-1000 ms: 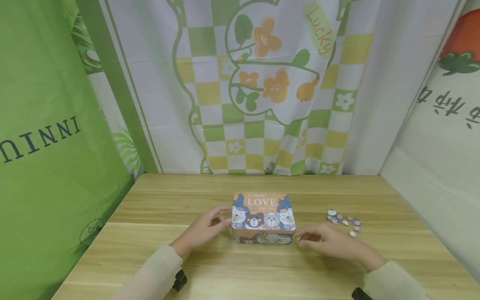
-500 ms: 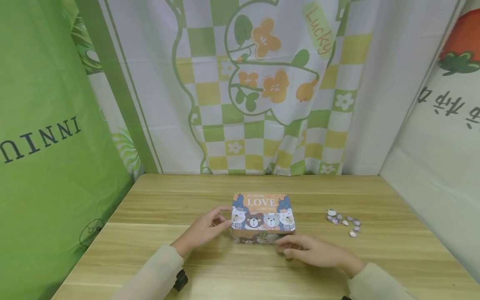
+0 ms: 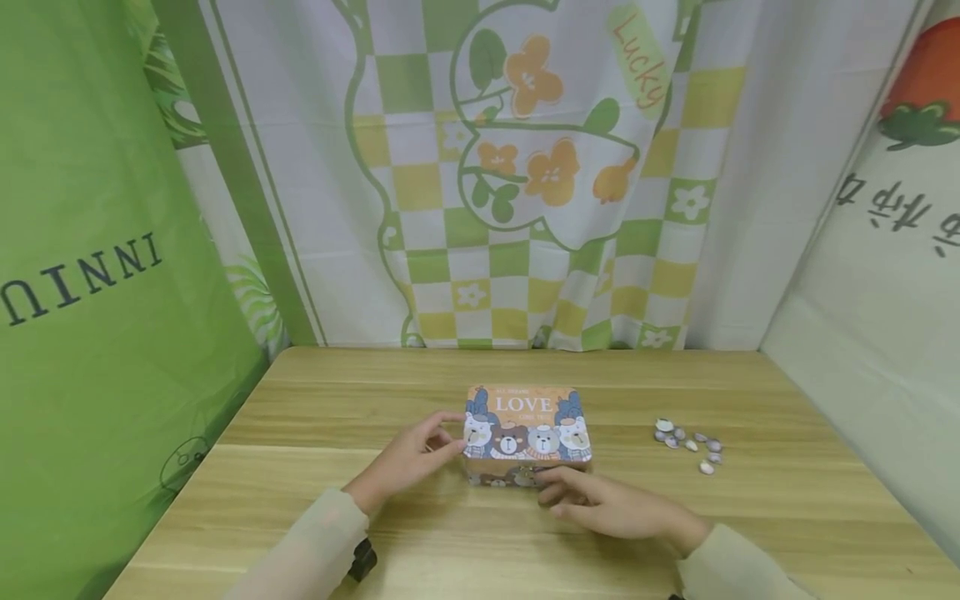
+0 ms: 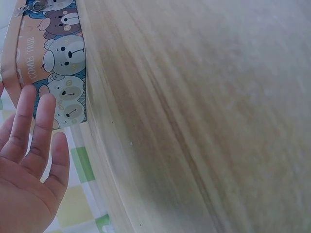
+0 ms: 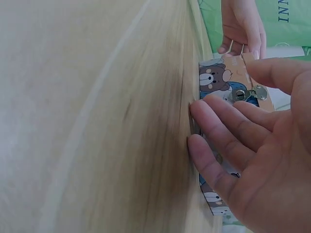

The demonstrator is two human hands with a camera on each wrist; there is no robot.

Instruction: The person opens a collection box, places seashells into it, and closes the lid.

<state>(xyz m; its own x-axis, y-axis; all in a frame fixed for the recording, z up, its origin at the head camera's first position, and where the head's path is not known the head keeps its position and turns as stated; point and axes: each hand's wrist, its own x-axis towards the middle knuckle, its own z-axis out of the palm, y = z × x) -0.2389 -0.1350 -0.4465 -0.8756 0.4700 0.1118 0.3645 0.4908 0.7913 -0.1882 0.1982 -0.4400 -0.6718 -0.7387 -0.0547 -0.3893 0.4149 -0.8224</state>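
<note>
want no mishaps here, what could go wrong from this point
The rectangular orange-and-blue bear-print box could slide or swivel on the pale wooden table if pushed, since the left grip lies at its side without wrapping round it. The right grip, close to the silver metal clasp, might fumble it. The small purple-and-white shells lie loose to the right, so a sideways sweep could scatter them.

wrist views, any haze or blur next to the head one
Left wrist: the tabletop softens into pale haze toward the upper right, with a dim shadow lower down; right wrist: hazy at far left, the metal latch clear; head: even light, LOVE on the box legible, smaller lettering fuzzy.
</note>
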